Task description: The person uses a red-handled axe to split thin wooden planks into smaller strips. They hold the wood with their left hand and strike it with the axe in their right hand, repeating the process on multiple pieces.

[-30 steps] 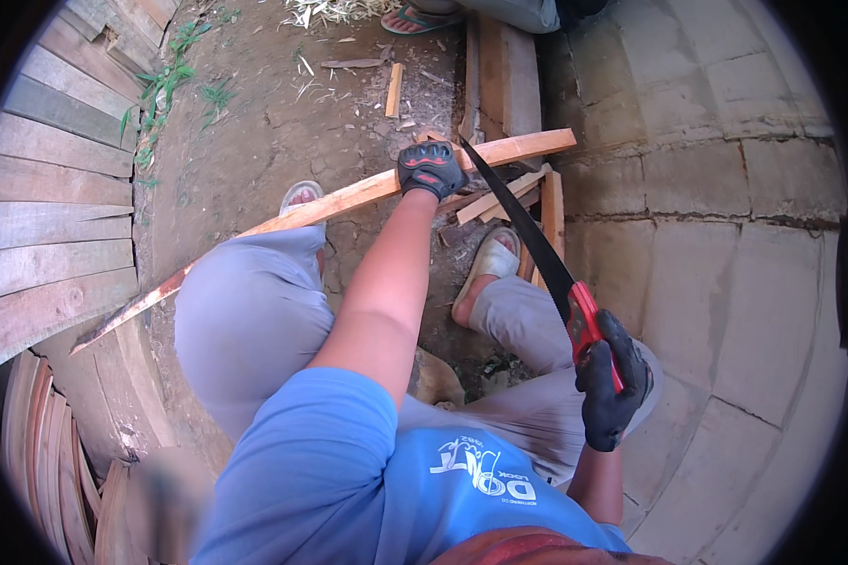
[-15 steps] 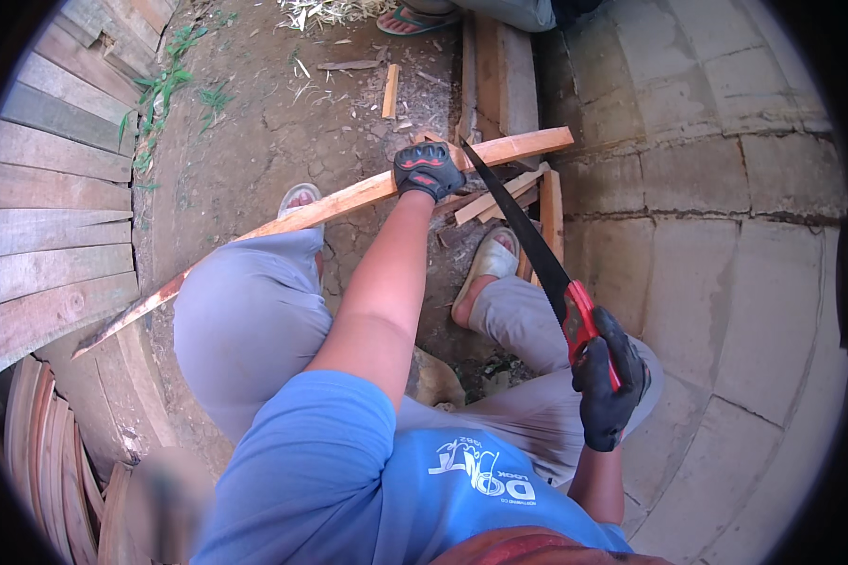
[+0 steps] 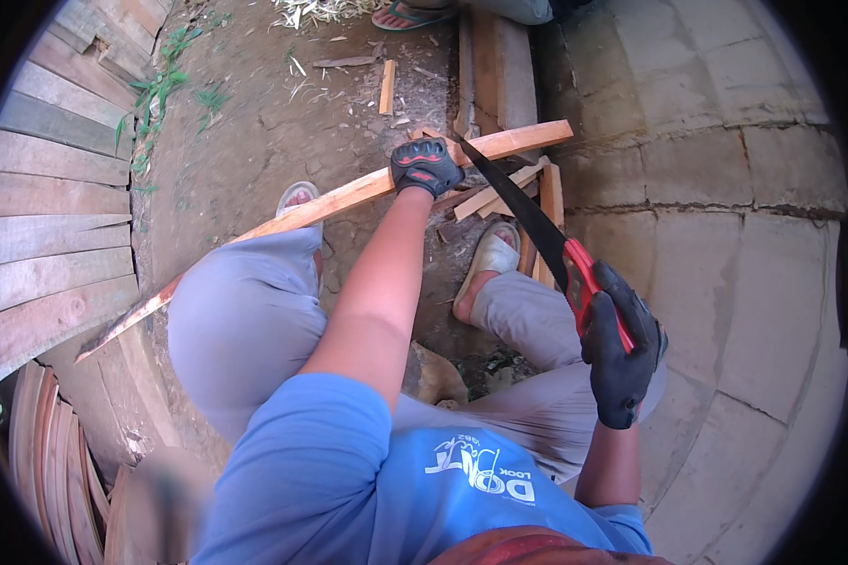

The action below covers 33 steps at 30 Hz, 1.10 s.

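Observation:
A long, narrow strip of wood (image 3: 353, 194) slants from the lower left, past my bent left knee, up to the right. My left hand (image 3: 425, 168), in a black glove with red marks, is closed around it towards its far right part. In my right hand (image 3: 624, 348), also gloved in black, is the red handle of a handsaw (image 3: 518, 202). The black blade points up and left, and its tip lies at the strip just right of my left hand. Whether the teeth touch the wood I cannot tell.
Short wood offcuts (image 3: 488, 196) lie under the strip's right end. A wooden beam (image 3: 501, 71) runs away beyond it, near another person's sandalled foot (image 3: 415, 16). A plank wall (image 3: 52, 202) stands at left, a block wall (image 3: 697, 254) at right. Stacked boards (image 3: 57, 461) fill the lower left.
My right hand and the saw handle have shifted slightly right, and the handle has come a little nearer the strip. The left hand keeps its hold on the wood, nearly unmoved.

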Each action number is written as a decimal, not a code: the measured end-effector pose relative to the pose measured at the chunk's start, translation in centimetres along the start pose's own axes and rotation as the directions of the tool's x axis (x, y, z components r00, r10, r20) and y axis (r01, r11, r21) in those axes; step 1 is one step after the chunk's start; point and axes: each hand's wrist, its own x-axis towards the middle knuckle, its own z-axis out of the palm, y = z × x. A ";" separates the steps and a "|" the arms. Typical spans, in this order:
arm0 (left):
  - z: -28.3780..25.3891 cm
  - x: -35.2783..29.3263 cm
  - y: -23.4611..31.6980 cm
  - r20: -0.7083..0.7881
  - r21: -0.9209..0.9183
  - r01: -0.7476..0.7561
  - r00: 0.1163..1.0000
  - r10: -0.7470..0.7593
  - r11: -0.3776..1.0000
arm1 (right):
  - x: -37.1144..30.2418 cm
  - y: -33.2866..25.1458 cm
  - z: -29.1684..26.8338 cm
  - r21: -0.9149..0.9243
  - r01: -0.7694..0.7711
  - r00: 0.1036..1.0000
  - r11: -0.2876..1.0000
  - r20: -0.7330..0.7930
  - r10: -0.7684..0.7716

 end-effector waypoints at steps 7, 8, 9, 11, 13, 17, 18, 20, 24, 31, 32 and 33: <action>0.1 0.0 0.3 -0.030 0.052 -0.025 0.999 0.026 0.998 | 5.1 2.4 5.3 -0.034 0.302 0.949 0.953 -0.082 -0.304; 0.4 -0.3 0.1 -0.021 0.054 -0.007 1.000 0.009 0.999 | 5.7 2.0 5.1 -0.039 0.303 0.949 0.952 -0.075 -0.305; 0.5 -0.5 -0.4 -0.012 0.057 0.010 1.000 -0.009 0.998 | 6.3 1.7 5.2 -0.044 0.304 0.949 0.952 -0.068 -0.306; -0.2 -0.2 0.4 -0.014 0.054 -0.002 1.000 0.003 0.999 | 7.3 1.7 6.5 -0.021 0.341 0.938 0.940 -0.063 -0.341; -1.0 -0.7 1.1 -0.014 0.061 -0.018 1.000 0.019 0.998 | 9.1 2.1 8.2 -0.010 0.377 0.924 0.926 -0.074 -0.376; -0.2 -0.1 0.8 -0.027 0.068 -0.025 0.999 0.027 0.997 | 12.3 2.2 12.1 -0.011 0.417 0.904 0.909 -0.105 -0.416; -0.2 -0.2 0.9 -0.056 0.069 -0.038 0.998 0.042 0.997 | 13.0 2.4 12.8 -0.020 0.413 0.904 0.911 -0.109 -0.413; -0.1 0.3 0.7 -0.042 0.035 -0.024 0.999 0.025 0.999 | 14.7 2.9 14.9 -0.023 0.414 0.904 0.910 -0.106 -0.414; 0.2 -0.3 0.8 -0.059 0.072 -0.037 0.997 0.041 0.997 | 15.9 3.3 16.0 -0.005 0.414 0.902 0.910 -0.135 -0.411; 0.1 -0.4 0.6 -0.046 0.107 -0.042 0.998 0.047 0.993 | 17.4 3.8 18.7 0.028 0.360 0.928 0.933 -0.110 -0.355; 0.2 -0.2 0.5 -0.063 0.104 -0.051 0.996 0.058 0.993 | 17.9 3.4 19.8 0.022 0.325 0.942 0.946 -0.095 -0.321; 0.3 0.1 0.4 -0.080 0.102 -0.060 0.994 0.068 0.993 | 18.5 3.2 20.7 -0.003 0.333 0.936 0.943 -0.121 -0.331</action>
